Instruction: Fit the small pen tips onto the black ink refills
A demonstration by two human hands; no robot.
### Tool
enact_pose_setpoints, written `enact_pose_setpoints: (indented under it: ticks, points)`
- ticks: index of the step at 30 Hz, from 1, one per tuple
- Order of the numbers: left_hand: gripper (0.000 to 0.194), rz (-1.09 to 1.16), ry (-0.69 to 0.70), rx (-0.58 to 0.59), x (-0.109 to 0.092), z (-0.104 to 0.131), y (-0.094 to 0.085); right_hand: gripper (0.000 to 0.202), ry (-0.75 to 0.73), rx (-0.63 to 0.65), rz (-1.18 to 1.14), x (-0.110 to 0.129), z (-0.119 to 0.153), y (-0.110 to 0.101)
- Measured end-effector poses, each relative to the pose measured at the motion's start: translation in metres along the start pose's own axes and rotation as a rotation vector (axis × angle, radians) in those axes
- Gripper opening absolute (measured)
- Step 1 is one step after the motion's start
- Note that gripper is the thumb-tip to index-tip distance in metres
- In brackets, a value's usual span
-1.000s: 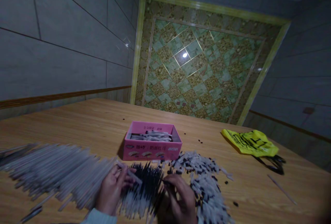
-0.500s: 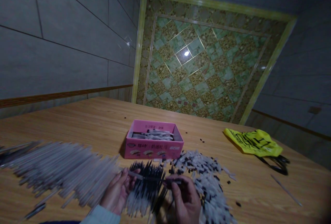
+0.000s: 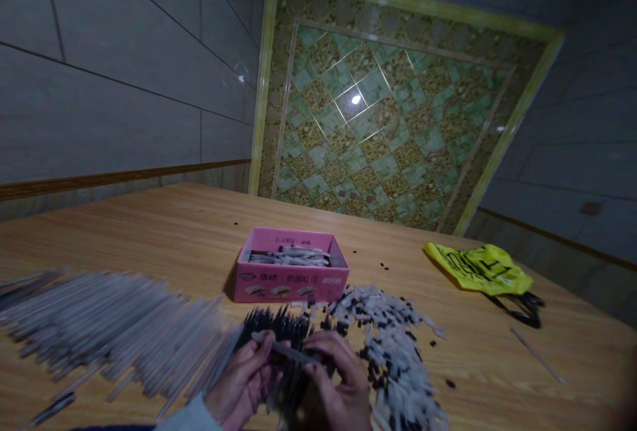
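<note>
My left hand (image 3: 251, 378) pinches one end of a slim translucent pen piece (image 3: 291, 353). The other end of that piece is between the fingers of my right hand (image 3: 341, 378). Both hands are over a bundle of dark-tipped refills (image 3: 276, 325). Left of them lies a wide spread of clear pen tubes (image 3: 119, 325). A pile of small white and black caps (image 3: 403, 358) is beside my right hand. Behind the hands stands an open pink box (image 3: 291, 285) with pens (image 3: 293, 256) inside.
On the right of the wooden table (image 3: 164, 219) lie a yellow bag (image 3: 480, 268) with a black strap (image 3: 517, 311) and a single thin stick (image 3: 537, 355). A dark pen piece (image 3: 52, 410) is at the front left. Tiled walls stand around the table.
My hands have come closer together, the right one moving left. The thin dark length between them no longer shows; a translucent piece spans them now. The view has shifted slightly.
</note>
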State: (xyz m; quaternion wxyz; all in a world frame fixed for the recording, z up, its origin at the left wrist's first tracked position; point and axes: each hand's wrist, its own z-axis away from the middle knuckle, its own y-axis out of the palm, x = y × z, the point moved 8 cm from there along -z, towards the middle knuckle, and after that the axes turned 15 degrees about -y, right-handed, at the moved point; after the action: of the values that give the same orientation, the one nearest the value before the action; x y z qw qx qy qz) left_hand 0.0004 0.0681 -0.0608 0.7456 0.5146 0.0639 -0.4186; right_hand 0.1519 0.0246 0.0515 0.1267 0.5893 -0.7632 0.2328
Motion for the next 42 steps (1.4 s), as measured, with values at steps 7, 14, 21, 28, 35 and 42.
enact_pose_setpoints:
  ticks: [7,14,21,28,35,42]
  points:
    - [0.016,0.19,0.142,-0.081,-0.025,-0.002,-0.019,0.02,0.237,0.018,0.57,-0.061,0.007,-0.067]
    - [0.011,0.099,0.191,-0.065,-0.025,-0.003,-0.013,0.014,0.323,0.513,1.08,-0.084,0.016,-0.068]
    - [0.014,0.06,0.203,-0.067,-0.024,-0.006,-0.013,0.012,0.421,0.626,1.174,-0.085,0.021,-0.064]
    - [0.016,-0.005,0.184,-0.075,-0.02,-0.01,-0.014,0.011,0.41,0.581,1.118,-0.086,0.022,-0.067]
    - [0.018,-0.011,0.206,-0.06,-0.023,-0.008,-0.01,0.015,0.361,-0.043,0.237,-0.079,0.024,-0.04]
    - [0.015,-0.061,0.211,-0.048,-0.022,-0.008,-0.006,0.025,0.407,-0.231,-0.263,-0.083,0.039,0.001]
